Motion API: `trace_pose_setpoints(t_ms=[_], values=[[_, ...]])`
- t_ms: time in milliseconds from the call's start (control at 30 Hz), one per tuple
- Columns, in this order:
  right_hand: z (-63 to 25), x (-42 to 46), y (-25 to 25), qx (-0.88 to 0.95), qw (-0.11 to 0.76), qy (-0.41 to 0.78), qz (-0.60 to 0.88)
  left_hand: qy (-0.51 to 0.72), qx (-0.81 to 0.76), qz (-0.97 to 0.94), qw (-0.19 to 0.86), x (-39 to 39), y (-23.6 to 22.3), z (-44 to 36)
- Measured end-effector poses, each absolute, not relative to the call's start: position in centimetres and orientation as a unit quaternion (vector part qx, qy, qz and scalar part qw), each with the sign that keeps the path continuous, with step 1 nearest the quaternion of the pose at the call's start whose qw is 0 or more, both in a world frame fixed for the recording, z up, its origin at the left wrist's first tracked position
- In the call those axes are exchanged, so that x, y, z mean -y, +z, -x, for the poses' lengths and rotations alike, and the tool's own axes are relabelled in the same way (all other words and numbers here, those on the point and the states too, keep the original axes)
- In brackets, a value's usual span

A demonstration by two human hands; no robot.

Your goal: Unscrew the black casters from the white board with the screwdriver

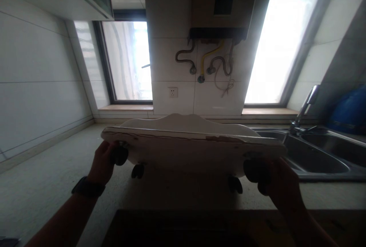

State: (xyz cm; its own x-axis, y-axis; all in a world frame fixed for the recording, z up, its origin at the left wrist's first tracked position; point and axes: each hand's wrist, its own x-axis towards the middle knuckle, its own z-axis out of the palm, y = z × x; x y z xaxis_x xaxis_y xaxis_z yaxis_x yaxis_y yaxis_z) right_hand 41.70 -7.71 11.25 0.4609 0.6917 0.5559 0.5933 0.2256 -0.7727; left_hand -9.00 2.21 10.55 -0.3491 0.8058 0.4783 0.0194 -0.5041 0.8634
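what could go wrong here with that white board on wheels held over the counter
The white wooden board with small dark wheels is gripped only at its ends by the left hand and right hand, so it might tip or slip. A crack along its edge could split further. Its right end sits near the steel sink and might knock the rim.

I'm looking at a home kitchen. A steel double sink (317,155) with a tall tap (304,107) sits in the stone counter (51,170) on my right, white tiled walls (37,83) run round, and a gas water heater (220,6) with its pipes (206,65) hangs between two windows (128,60), above a wall socket (173,92).
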Motion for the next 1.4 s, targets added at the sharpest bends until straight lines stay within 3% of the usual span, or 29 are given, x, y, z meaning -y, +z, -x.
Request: trace_pose_setpoints(t_ms=[133, 333, 567, 733, 1000, 1400], values=[[-41.6, 6.8, 14.1, 0.483, 0.570, 0.086, 0.659, 0.712, -0.417, -0.500, 0.262, -0.8, 12.9, 7.9], [-41.3, 4.1, 15.9, 0.506, 0.569, 0.191, 0.620, 0.670, -0.408, -0.520, 0.339, -0.8, 13.6, 8.3], [-41.8, 1.8, 15.9, 0.518, 0.568, 0.255, 0.586, 0.630, -0.437, -0.551, 0.328, -1.3, 11.3, 8.7], [-42.2, 1.9, 15.4, 0.524, 0.555, 0.273, 0.586, 0.619, -0.429, -0.515, 0.409, -1.1, 9.6, 9.1], [-43.0, 4.2, 11.4, 0.533, 0.435, 0.353, 0.634, 0.559, -0.423, -0.458, 0.546, -0.8, 5.9, 10.2], [-42.3, 3.6, 9.8, 0.513, 0.458, 0.317, 0.653, 0.556, -0.540, -0.503, 0.382, -0.2, 6.6, 8.4]])
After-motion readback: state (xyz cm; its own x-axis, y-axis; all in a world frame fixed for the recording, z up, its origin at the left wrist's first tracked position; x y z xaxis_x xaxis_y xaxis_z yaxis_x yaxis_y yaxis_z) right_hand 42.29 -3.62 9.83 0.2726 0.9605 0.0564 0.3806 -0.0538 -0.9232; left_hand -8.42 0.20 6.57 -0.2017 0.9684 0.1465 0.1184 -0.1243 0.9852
